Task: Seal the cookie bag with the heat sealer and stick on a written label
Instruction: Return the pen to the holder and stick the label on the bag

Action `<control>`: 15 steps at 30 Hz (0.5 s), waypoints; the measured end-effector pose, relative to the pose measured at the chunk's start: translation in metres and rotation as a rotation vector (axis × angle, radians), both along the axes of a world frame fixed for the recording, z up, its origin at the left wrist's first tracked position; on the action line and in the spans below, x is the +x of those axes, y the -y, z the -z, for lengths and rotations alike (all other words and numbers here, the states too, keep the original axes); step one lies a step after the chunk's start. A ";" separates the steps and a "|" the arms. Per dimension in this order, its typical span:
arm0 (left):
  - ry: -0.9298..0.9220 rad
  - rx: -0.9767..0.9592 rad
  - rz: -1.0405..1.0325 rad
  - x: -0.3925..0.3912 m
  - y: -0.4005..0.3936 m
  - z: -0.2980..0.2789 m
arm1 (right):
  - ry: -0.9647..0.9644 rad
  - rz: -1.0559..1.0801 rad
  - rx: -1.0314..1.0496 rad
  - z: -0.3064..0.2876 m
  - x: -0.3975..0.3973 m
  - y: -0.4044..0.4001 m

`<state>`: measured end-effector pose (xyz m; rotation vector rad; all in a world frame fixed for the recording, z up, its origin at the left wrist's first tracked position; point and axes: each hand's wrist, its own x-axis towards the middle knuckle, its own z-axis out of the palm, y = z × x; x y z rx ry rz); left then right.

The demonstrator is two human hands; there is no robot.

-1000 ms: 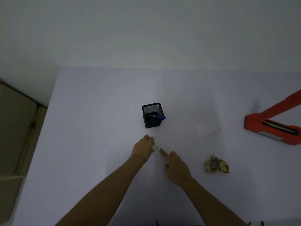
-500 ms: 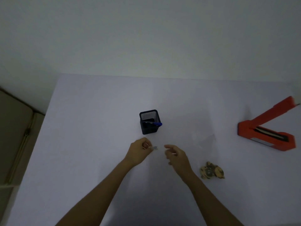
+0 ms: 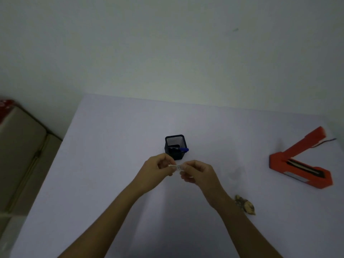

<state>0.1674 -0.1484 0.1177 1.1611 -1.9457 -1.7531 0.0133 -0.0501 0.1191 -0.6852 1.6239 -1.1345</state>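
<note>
At the far left edge we list a beige cushioned seat (image 3: 20, 155) beside the white table (image 3: 111, 183), with a small red item (image 3: 5, 103) at its upper corner, too blurred to identify.

Next, near the table's middle, we enter a black mesh pen holder (image 3: 175, 146), upright, with a blue-capped pen (image 3: 183, 149) leaning out over its right rim.

Just in front of the holder, raised above the table, we record the left hand (image 3: 156, 170) and right hand (image 3: 199, 174), fingertips meeting. Between them sits a small white label (image 3: 176, 167), pinched at its left end by the left thumb and forefinger and at its right end by the right fingers. Both grips are narrow and closed upon it. Whether anything is written on it we cannot tell; it is too small.

Right of the right forearm, lying on the table, we note the cookie bag (image 3: 244, 204), a small crumpled packet with brownish contents, apart from both hands.

Furthest right, well apart from the bag, we enter the orange heat sealer (image 3: 301, 170), its arm lifted open at an angle, with a thin cord (image 3: 329, 140) trailing off behind it.
</note>
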 end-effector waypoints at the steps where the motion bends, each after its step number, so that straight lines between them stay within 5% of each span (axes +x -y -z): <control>1: -0.001 -0.004 -0.008 0.001 -0.001 -0.002 | 0.012 0.011 -0.008 -0.003 0.000 -0.001; 15: -0.050 -0.039 -0.044 0.012 -0.009 -0.023 | -0.021 0.004 -0.032 -0.024 0.008 -0.006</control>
